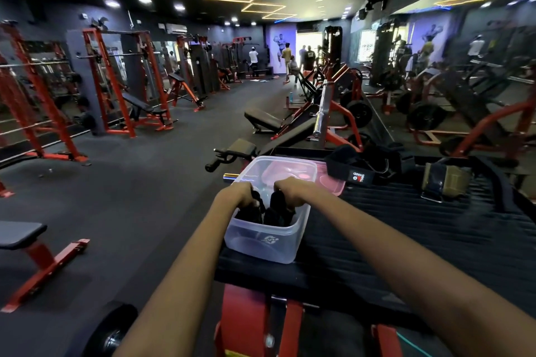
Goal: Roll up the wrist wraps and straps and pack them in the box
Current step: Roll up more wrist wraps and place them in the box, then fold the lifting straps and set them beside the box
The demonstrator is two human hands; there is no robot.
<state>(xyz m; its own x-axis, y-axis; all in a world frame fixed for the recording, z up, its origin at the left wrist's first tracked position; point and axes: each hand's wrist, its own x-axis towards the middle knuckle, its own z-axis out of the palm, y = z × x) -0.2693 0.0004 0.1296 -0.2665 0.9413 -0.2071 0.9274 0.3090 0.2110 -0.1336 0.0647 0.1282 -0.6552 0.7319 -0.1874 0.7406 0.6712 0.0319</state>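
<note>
- Two rolled black wraps (262, 213) sit inside the clear plastic box (266, 238), each gripped by curled fingers: left hand (239, 193), right hand (291, 190), seemingly seating them side by side.
- Pink lid (333, 182) lies behind the box.
- Unrolled black strap (352, 172) and olive wrap (445, 182) wait on the ribbed platform (406, 226), within reach.

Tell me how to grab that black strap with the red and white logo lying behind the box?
Grip the black strap at the flat logo end nearest the clear plastic box, coming from above with a pinch. That end lies spread on the ribbed black platform, while its far part tangles into the dark pile behind. Both hands are busy now.
</note>
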